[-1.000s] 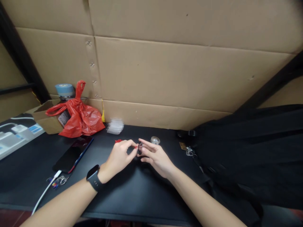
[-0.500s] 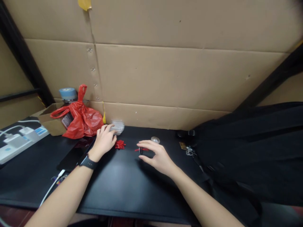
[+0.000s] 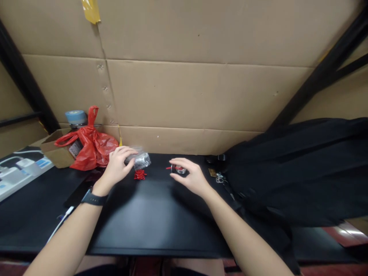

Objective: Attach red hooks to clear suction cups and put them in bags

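My left hand (image 3: 119,163) has its fingers closed on a clear, crinkled plastic bag (image 3: 142,159) at the back of the table. Just below that bag lies a small pile of red cords (image 3: 140,174). Between thumb and fingertips, my right hand (image 3: 191,177) pinches a thin dark disc (image 3: 173,168) by its edges, held on edge above the tabletop. A bit of red cord (image 3: 168,168) shows beside the disc. Behind it, partly covered by my fingers, is a small round shiny piece (image 3: 181,171). What is inside the bag I cannot make out.
A red plastic bag (image 3: 93,147) and a cardboard box (image 3: 57,151) with a blue-lidded jar (image 3: 76,118) stand at the left, beside a white power strip (image 3: 17,178). A black bag (image 3: 301,172) fills the right side. Keys (image 3: 220,178) lie near it. Cardboard (image 3: 184,92) walls the back.
My left hand has closed on the clear bag and tugged it slightly toward me. The view has shifted a little. My right hand still holds the disc, now nearer the round shiny piece.
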Demonstrator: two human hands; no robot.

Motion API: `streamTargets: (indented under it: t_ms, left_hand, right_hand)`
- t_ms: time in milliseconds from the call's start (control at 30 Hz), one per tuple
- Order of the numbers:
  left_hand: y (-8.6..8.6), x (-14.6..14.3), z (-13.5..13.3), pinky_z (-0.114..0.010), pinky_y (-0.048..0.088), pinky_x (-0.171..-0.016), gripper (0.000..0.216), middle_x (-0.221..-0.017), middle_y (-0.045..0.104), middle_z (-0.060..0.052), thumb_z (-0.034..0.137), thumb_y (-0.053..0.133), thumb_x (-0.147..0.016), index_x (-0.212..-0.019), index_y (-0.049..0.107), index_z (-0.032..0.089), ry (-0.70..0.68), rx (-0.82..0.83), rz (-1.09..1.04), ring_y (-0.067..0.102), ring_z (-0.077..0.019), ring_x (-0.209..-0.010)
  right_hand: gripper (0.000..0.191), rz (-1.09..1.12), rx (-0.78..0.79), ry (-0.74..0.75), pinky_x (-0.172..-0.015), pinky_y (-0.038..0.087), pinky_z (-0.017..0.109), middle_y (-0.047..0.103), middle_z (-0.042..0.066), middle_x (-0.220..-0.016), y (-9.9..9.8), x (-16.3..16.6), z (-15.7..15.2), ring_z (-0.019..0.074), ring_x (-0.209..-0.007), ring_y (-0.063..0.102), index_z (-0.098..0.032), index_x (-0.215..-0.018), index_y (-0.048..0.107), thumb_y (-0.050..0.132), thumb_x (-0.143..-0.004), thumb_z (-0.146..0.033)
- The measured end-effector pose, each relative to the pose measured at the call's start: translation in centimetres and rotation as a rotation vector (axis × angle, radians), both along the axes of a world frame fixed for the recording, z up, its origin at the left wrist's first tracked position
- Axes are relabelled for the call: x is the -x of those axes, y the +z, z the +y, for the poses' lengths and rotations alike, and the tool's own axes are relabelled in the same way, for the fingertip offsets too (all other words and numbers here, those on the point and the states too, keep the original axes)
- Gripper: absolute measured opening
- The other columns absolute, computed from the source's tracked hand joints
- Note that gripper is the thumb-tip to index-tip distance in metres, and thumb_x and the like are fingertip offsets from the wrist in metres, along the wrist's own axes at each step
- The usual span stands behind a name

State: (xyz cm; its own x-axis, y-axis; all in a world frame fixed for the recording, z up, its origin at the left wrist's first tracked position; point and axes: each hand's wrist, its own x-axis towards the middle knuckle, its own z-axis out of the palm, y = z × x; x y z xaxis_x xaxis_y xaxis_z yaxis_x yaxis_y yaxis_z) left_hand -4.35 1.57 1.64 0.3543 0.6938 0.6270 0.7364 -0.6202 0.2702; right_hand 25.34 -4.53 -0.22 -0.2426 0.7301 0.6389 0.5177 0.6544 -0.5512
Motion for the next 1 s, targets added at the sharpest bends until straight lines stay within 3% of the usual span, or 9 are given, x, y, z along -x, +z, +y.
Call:
streamTargets:
  t_ms: [133,300,433,567,800,1000]
  left_hand:
    - [0.0,-2.8,-2.0,-0.038,0.043,-0.099,0.019,-0.11,0.069,-0.007,0.027,0.059,-0.087,-0.102,0.068,0.021,-0.217,0.062,-0.12,0.06,-0.022,-0.107]
    - [-3.2,-6.3,-3.2,-0.044,0.039,-0.102,0.046,-0.124,0.062,-0.008,0.038,0.074,-0.076,-0.119,0.063,0.024,-0.36,0.269,0.153,0.054,-0.027,-0.12]
    - [-5.3,-7.0,-2.9,-0.05,0.034,-0.106,0.061,-0.141,0.05,-0.013,0.046,0.075,-0.075,-0.13,0.059,0.025,-0.323,0.291,0.252,0.043,-0.0332,-0.133]
    - [-5.7,-7.1,-2.6,-0.059,0.024,-0.111,0.062,-0.152,0.038,-0.014,0.056,0.072,-0.076,-0.128,0.062,0.025,-0.249,0.188,0.324,0.027,-0.0409,-0.141]
    - [-5.9,-8.3,-3.2,-0.056,0.029,-0.106,0.052,-0.132,0.058,-0.014,0.055,0.054,-0.089,-0.13,0.061,0.023,-0.252,0.14,0.44,0.037,-0.0379,-0.134]
    - [-6.1,-8.4,-3.1,-0.055,0.028,-0.108,0.065,-0.149,0.048,-0.011,0.051,0.055,-0.089,-0.146,0.04,0.025,-0.296,0.28,0.383,0.03,-0.0364,-0.142]
  right_hand:
    - [0.037,0.022,-0.055,-0.055,-0.098,0.052,0.04,0.07,0.008,-0.117,0.6,-1.3,0.3,0.0232,-0.108,0.067,-0.025,-0.118,0.069,0.069,-0.082,-0.023]
    - [0.037,-0.065,-0.018,-0.054,-0.094,0.053,0.038,0.071,0.009,-0.115,0.4,-1.9,0.6,0.0224,-0.104,0.067,-0.023,-0.117,0.069,0.069,-0.08,-0.021]
    - [0.036,-0.187,0.058,0.003,-0.094,0.052,0.037,0.071,0.009,-0.114,0.2,-2.0,0.5,0.0217,-0.102,0.068,-0.02,-0.115,0.07,0.07,-0.079,-0.021]
    - [0.041,-0.355,0.203,0.091,-0.084,0.053,0.031,0.073,0.006,-0.104,0.4,-1.7,-0.1,0.0185,-0.09,0.068,-0.019,-0.116,0.067,0.072,-0.076,-0.02]
    - [0.018,-0.689,0.413,0.014,-0.069,0.047,0.027,0.071,0.005,-0.082,0.3,-1.2,-0.9,0.0188,-0.074,0.066,-0.019,-0.088,0.072,0.076,-0.073,-0.028]
    - [0.02,-0.715,0.366,-0.008,-0.067,0.043,0.027,0.07,0.007,-0.08,-0.4,-0.6,-0.3,0.0202,-0.075,0.064,-0.018,-0.083,0.073,0.079,-0.075,-0.036]
